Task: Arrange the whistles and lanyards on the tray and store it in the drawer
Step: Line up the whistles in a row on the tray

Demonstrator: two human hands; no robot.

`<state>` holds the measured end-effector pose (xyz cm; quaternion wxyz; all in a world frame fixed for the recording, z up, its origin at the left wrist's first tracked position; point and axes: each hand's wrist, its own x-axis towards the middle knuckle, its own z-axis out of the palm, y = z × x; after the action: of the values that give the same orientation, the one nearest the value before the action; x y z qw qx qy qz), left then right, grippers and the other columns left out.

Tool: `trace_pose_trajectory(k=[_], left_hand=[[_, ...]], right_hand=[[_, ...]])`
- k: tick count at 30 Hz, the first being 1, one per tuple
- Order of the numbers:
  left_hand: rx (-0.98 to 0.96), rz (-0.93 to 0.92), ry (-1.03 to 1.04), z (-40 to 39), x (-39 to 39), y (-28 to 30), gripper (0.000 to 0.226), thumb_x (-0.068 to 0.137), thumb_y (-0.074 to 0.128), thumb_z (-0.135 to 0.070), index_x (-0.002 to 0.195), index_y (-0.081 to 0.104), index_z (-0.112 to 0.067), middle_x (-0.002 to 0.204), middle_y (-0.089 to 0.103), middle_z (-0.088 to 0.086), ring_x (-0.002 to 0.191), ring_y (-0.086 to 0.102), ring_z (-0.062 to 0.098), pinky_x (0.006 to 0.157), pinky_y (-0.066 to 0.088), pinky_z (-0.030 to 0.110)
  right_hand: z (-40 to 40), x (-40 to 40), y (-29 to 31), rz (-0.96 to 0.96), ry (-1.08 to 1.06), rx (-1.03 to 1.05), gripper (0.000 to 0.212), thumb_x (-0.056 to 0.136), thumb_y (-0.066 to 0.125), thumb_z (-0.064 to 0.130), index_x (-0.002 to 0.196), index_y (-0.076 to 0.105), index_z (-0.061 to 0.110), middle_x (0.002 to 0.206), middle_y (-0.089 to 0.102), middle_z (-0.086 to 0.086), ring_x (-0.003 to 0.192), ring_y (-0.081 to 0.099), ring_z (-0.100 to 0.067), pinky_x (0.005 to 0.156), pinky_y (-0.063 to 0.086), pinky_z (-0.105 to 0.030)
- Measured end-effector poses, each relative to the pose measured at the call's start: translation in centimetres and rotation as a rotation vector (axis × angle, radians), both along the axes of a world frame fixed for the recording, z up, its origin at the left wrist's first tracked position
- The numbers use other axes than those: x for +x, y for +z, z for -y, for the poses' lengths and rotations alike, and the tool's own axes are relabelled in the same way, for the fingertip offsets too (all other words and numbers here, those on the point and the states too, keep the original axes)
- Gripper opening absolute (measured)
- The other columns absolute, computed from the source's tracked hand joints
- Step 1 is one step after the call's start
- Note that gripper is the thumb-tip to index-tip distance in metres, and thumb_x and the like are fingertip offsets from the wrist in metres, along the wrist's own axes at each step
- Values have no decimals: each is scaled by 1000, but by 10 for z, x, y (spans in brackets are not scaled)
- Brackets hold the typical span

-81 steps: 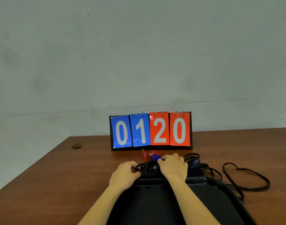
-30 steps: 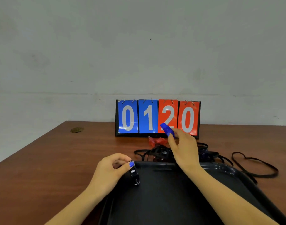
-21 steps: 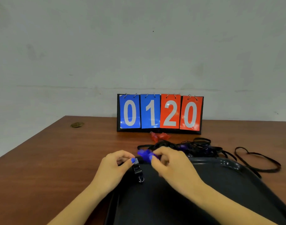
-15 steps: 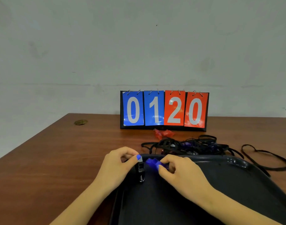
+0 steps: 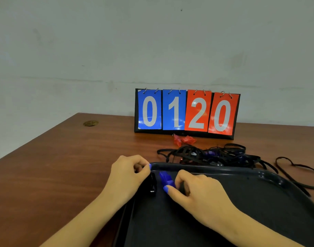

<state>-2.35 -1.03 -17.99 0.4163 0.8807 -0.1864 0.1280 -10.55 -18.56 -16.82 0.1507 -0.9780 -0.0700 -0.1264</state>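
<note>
Blue whistle (image 5: 166, 178), black tray (image 5: 241, 202), red whistles (image 5: 183, 140), black lanyards (image 5: 215, 155), brown table (image 5: 63, 166).

Grey wall (image 5: 117, 41), brown (wood?) table (image 5: 54, 166).

A brown wooden table (image 5: 63, 166) is seen against a pale wall. Directly on it are found a black tray (image 5: 259, 172) at the near edge, a tangle of black lanyards (image 5: 215, 155) just beyond the tray, two red whistles (image 5: 183, 140), and a flip scoreboard (image 5: 187, 113) reading 0120 at the back.
</note>
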Motion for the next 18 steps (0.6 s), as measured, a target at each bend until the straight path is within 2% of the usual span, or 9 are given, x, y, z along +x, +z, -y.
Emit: trace_pose_trajectory(k=[4,7,10,11,12,14,15,18], left_hand=[[-14,10,-38,2,2,-5,8,80,66,-33,72,64,-34,59,57,-14,65,50,8,65,38,24],[13,79,-30,0,0,-3,7,83,57,-36,77,60,-40,74,57,-14,79,53,6,76,45,35],[80,137,-59,-4,-6,10,10,78,53,-38,76,52,-48,87,54,-22,91,47,3,88,39,35],[116,111,-79,-5,-9,15,4,78,52,-45,78,51,-49,91,53,-24,94,45,2,90,36,33],[173,88,-95,-5,-10,19,8,75,49,-55,80,51,-50,94,51,-24,96,42,2,89,34,31],[362,54,-99,-5,-12,22,30,72,46,-68,95,52,-49,98,47,-23,97,37,3,86,30,28],[440,31,-93,-5,-12,23,38,75,50,-67,106,54,-46,98,45,-20,97,35,4,86,30,27],[419,-87,-95,-5,-12,22,49,79,58,-53,125,52,-35,97,45,-16,97,33,7,83,32,24]], right_hand=[[0,-1,1,2,46,-37,35,87,32,63,84,42,30,61,45,10,61,44,-7,56,29,-17],[0,-1,2,9,55,-9,31,90,31,59,84,41,31,65,47,10,68,48,-7,60,32,-19],[2,-3,3,11,46,96,19,92,37,50,85,39,33,68,50,10,71,51,-8,66,38,-23],[2,-4,4,23,47,136,13,92,40,46,88,39,34,67,50,10,71,52,-9,66,40,-23],[2,-4,4,28,51,159,8,92,42,42,93,39,35,68,49,10,71,52,-9,66,40,-22],[2,-4,4,16,86,180,20,90,47,36,109,39,40,73,51,10,73,52,-7,64,40,-20],[2,-3,3,-5,109,182,30,89,49,34,116,38,42,76,52,11,75,51,-6,63,39,-18],[4,2,1,-61,141,209,46,87,50,31,125,34,50,82,52,13,77,48,3,62,36,-13]])
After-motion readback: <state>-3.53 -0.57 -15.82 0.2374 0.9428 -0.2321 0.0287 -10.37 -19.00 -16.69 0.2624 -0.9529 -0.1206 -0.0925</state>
